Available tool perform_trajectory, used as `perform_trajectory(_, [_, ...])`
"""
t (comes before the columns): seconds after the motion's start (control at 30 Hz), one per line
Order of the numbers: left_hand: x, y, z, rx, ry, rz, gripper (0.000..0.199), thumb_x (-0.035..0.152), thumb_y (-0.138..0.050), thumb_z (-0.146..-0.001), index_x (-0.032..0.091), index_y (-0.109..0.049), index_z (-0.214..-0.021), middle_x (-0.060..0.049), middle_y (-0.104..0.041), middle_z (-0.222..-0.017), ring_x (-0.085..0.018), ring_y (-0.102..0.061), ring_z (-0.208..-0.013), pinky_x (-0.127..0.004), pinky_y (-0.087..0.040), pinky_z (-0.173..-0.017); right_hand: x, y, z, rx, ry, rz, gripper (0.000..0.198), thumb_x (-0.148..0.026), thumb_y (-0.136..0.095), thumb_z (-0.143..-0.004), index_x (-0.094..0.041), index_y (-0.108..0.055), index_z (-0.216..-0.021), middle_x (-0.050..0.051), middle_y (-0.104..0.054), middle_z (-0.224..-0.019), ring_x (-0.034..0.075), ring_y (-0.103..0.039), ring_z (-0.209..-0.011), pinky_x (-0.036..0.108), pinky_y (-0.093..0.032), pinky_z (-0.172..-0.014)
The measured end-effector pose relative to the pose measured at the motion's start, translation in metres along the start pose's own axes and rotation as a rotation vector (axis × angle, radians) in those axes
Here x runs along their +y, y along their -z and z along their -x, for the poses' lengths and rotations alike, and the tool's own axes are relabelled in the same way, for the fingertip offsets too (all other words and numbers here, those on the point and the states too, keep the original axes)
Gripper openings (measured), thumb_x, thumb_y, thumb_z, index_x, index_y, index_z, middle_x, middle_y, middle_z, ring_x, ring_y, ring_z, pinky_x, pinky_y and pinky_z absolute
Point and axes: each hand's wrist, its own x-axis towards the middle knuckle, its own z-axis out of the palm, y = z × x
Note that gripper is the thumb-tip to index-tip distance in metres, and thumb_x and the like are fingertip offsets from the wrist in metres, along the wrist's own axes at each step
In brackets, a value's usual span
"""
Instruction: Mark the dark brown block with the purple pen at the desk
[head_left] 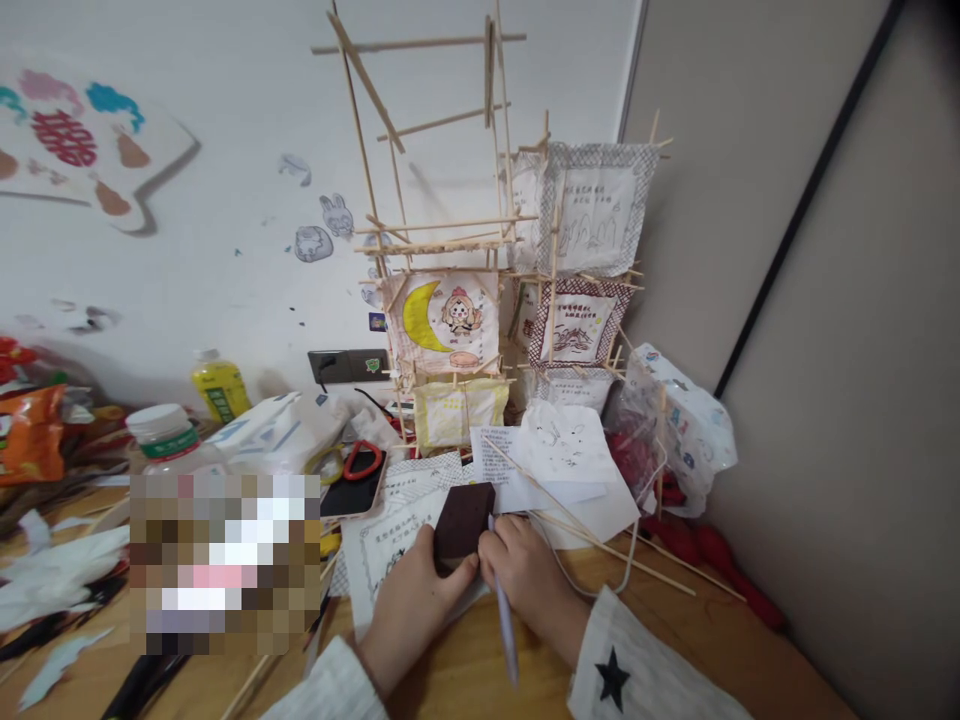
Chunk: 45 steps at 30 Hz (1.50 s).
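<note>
My left hand (409, 605) is closed around the lower left of a small dark brown block (465, 520), its thumb along the near edge. At the block's right side, my right hand (525, 565) grips a slim light-purple pen-like tool (507, 630). The tool's upper end lies against the block's right edge, and its lower end points down toward me. Whether it is a pen or a craft knife I cannot tell. Under and behind the block are drawn paper sheets (397, 520) with writing. My right fingertips touch the block's edge or sit very close to it.
Behind stands a tall stick frame (435, 245) with drawn paper panels (442, 325). Loose thin sticks (615, 550) and a white cable (634, 560) lie to the right. At left are red-handled scissors (362, 462), a phone (352, 495), a capped bottle (166, 440) and paper scraps (64, 570).
</note>
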Motion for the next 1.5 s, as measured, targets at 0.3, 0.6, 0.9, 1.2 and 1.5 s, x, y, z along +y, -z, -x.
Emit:
perform_trajectory(0.3, [0.001, 0.0, 0.005, 0.038, -0.039, 0.042, 0.031, 0.053, -0.038, -0.076, 0.023, -0.035, -0.085, -0.01, -0.063, -0.081, -0.031, -0.062, -0.079, -0.034, -0.038, -0.064, 0.0, -0.008, 0.002, 0.106, -0.086, -0.145, 0.018, -0.004, -0.048, -0.066, -0.021, -0.048, -0.061, 0.002, -0.051, -0.063, 0.018, -0.047, -0.061, 0.028, -0.032, -0.057])
perform_trajectory(0.6, [-0.004, -0.01, 0.01, 0.138, -0.126, 0.301, 0.031, 0.054, -0.03, -0.082, 0.024, -0.036, -0.087, -0.007, -0.059, -0.076, -0.029, -0.06, -0.074, -0.04, -0.044, -0.068, 0.004, -0.009, 0.001, 0.112, -0.153, -0.279, 0.021, -0.001, -0.041, -0.068, -0.021, -0.047, -0.064, -0.001, -0.051, -0.064, 0.015, -0.049, -0.06, 0.024, -0.034, -0.056])
perform_trajectory(0.9, [-0.01, -0.012, -0.001, 0.154, -0.117, 0.44, 0.032, 0.055, -0.032, -0.081, 0.024, -0.037, -0.088, -0.008, -0.06, -0.082, -0.029, -0.061, -0.079, -0.042, -0.046, -0.072, -0.001, 0.004, -0.001, 0.015, -0.067, -0.196, 0.011, -0.01, -0.05, -0.076, -0.02, -0.05, -0.072, 0.003, -0.053, -0.073, 0.02, -0.05, -0.072, 0.029, -0.039, -0.063])
perform_trajectory(1.2, [-0.007, -0.01, 0.004, 0.208, -0.102, 0.306, 0.028, 0.053, -0.031, -0.083, 0.025, -0.033, -0.084, -0.007, -0.06, -0.075, -0.03, -0.062, -0.073, -0.041, -0.047, -0.065, -0.004, -0.008, 0.007, -0.108, -0.152, -0.14, 0.02, -0.001, -0.054, -0.073, -0.02, -0.049, -0.071, 0.0, -0.051, -0.075, 0.017, -0.049, -0.071, 0.027, -0.035, -0.063])
perform_trajectory(1.5, [-0.008, -0.01, 0.002, 0.152, -0.086, 0.345, 0.028, 0.054, -0.03, -0.082, 0.026, -0.034, -0.08, -0.004, -0.058, -0.07, -0.028, -0.06, -0.069, -0.04, -0.046, -0.066, 0.0, -0.004, 0.004, -0.007, -0.122, -0.229, 0.02, 0.0, -0.048, -0.072, -0.02, -0.047, -0.068, 0.0, -0.049, -0.072, 0.017, -0.048, -0.071, 0.027, -0.036, -0.066])
